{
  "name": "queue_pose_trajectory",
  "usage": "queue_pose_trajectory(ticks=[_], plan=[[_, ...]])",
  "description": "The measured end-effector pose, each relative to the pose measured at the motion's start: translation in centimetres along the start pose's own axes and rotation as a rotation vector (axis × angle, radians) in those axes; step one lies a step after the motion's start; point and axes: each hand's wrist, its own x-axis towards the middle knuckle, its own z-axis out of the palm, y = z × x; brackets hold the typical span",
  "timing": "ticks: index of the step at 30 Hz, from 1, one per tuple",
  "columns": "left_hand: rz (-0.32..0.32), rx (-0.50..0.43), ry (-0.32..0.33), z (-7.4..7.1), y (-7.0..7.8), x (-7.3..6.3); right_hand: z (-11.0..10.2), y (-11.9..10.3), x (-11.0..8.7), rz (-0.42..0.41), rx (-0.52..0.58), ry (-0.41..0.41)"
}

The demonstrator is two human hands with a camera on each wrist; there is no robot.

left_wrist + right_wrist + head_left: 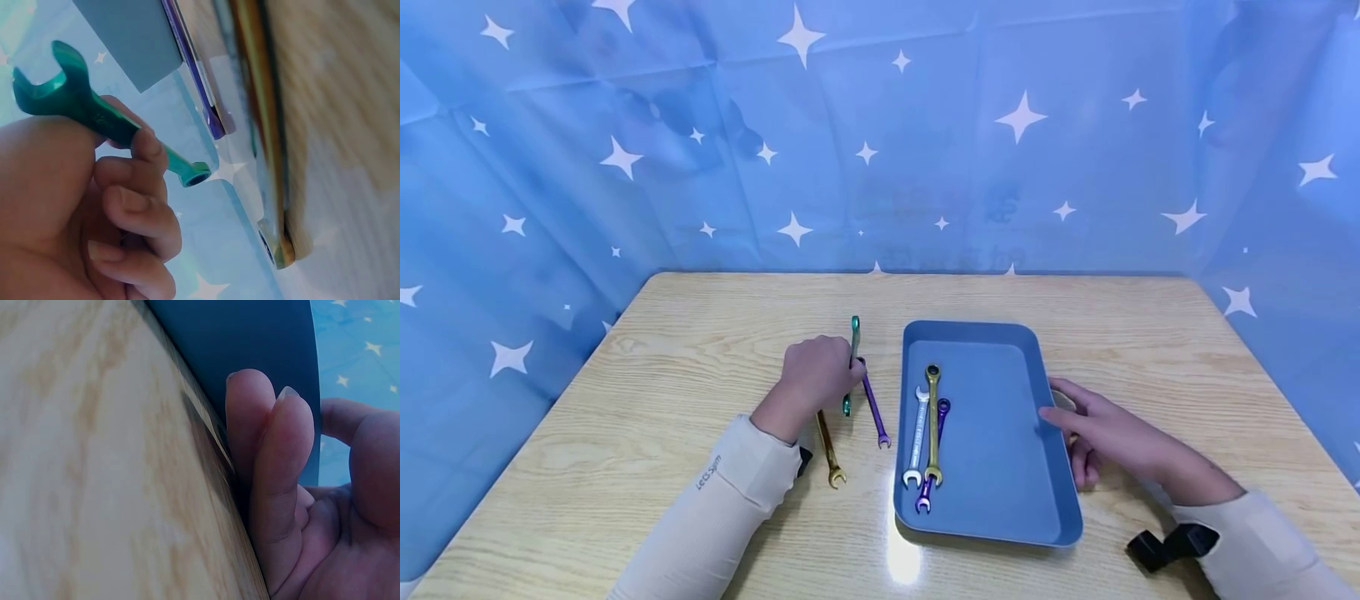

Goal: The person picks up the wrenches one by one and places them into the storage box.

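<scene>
Left of the head view's centre, the left hand [820, 375] curls round a green wrench [855, 332], near a purple wrench [874, 406] and a brown wrench [828, 446]. Lower right, the right hand [1108, 433] pinches the side of a tray [1000, 425] holding 3 wrenches [933, 425].

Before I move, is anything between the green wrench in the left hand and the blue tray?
Yes, two low things: a purple wrench lying on the table just left of the blue tray, and the tray's raised side. Nothing else visible stands between the green wrench in the left hand and the tray.
</scene>
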Motion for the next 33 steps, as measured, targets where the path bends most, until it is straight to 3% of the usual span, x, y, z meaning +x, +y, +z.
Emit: queue_pose_trajectory(ticks=[11,22,29,33], plan=[[0.031,-0.072,0.086,-0.1,0.8,-0.5,0.0,0.0,0.0,0.007,0.007,-0.001],[0.104,-0.142,0.166,-0.3,2.1,-1.2,-0.2,0.2,0.1,0.003,0.015,-0.007],[0.147,-0.14,0.185,-0.8,3.2,-2.1,-0.2,0.2,0.2,-0.005,0.024,-0.017],[0.153,-0.135,0.163,-0.9,4.0,-2.3,-0.2,0.2,0.1,-0.002,0.018,-0.013]])
